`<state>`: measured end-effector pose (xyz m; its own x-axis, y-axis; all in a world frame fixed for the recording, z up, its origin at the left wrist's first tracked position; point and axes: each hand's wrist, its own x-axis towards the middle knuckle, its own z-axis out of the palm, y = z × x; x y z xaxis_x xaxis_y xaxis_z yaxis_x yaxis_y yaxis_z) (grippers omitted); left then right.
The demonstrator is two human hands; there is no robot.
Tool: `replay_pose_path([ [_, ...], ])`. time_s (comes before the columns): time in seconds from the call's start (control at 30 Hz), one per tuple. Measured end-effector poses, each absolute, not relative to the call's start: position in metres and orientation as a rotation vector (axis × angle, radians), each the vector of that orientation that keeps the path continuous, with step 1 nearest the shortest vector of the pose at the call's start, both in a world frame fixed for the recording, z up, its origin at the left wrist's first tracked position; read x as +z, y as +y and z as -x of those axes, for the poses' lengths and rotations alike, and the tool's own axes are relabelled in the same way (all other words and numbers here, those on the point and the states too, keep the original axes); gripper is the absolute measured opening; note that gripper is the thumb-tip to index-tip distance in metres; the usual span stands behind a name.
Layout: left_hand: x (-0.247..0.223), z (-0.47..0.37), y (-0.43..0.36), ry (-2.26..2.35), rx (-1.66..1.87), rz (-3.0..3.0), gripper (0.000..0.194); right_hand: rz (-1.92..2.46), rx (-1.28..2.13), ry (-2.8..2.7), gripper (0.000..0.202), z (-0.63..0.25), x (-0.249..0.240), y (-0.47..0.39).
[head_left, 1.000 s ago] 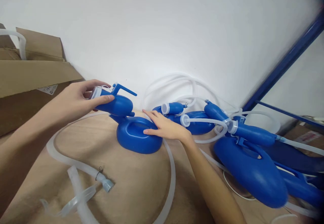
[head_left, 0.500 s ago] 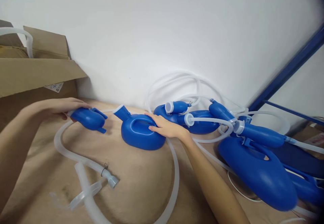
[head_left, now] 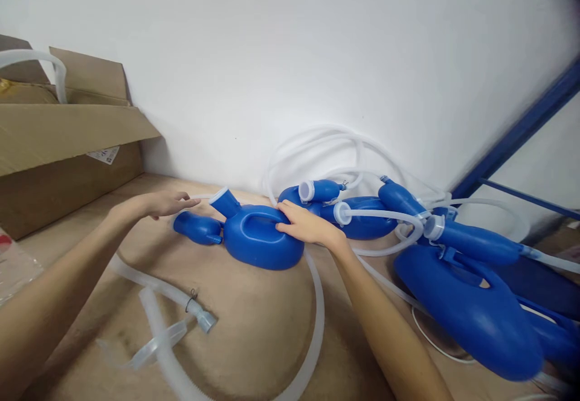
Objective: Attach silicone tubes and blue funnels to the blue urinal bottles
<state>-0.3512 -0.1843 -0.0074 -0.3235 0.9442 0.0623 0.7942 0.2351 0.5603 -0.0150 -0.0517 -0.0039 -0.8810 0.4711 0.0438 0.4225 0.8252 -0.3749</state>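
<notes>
On the brown surface, a blue bottle (head_left: 260,250) with a loop handle lies with its capped neck pointing up and left. My right hand (head_left: 306,223) rests on the bottle's right end, thumb at the handle and fingers over the top. A smaller blue piece (head_left: 198,229) lies against the bottle's left side. Just above that piece is my left hand (head_left: 167,203), fingers stretched out and holding nothing. A translucent hose (head_left: 174,295) with a grey connector (head_left: 206,321) and wire clip curves in front.
More blue bottles (head_left: 471,310) and hoses (head_left: 385,212) are piled at the right. An open cardboard box (head_left: 67,135) stands at the left by the white wall (head_left: 226,75). A blue metal frame (head_left: 525,123) slants at the right; clear plastic (head_left: 16,268) lies left.
My left hand has let go of the smaller blue piece, which now lies beside the bottle, further right. My right hand stays on the bottle. The view has shifted slightly.
</notes>
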Motion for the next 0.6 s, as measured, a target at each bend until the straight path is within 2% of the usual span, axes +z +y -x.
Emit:
replay_pose_path([
  [0.07,0.003,0.356,-0.189,2.312,0.539,-1.639,0.078,0.716,0.566,-2.893,0.027,0.012,-0.002,-0.051],
  [0.13,0.012,0.357,-0.195,2.312,0.355,-1.654,0.079,0.724,0.559,-2.896,0.045,0.009,0.002,-0.052],
  [0.23,0.018,0.349,-0.202,2.19,0.207,-1.745,0.062,0.592,0.404,-2.848,0.065,0.01,0.012,-0.068],
  [0.37,0.018,0.335,-0.203,2.137,0.196,-1.782,0.039,0.097,0.181,-2.801,0.049,0.033,0.007,-0.131],
  [0.47,0.02,0.329,-0.203,2.177,0.24,-1.762,0.035,-0.037,0.13,-2.914,0.064,0.06,-0.027,-0.182],
  [0.6,0.026,0.322,-0.211,2.117,0.245,-1.78,0.036,-0.097,0.119,-3.032,0.061,0.084,-0.067,-0.206],
])
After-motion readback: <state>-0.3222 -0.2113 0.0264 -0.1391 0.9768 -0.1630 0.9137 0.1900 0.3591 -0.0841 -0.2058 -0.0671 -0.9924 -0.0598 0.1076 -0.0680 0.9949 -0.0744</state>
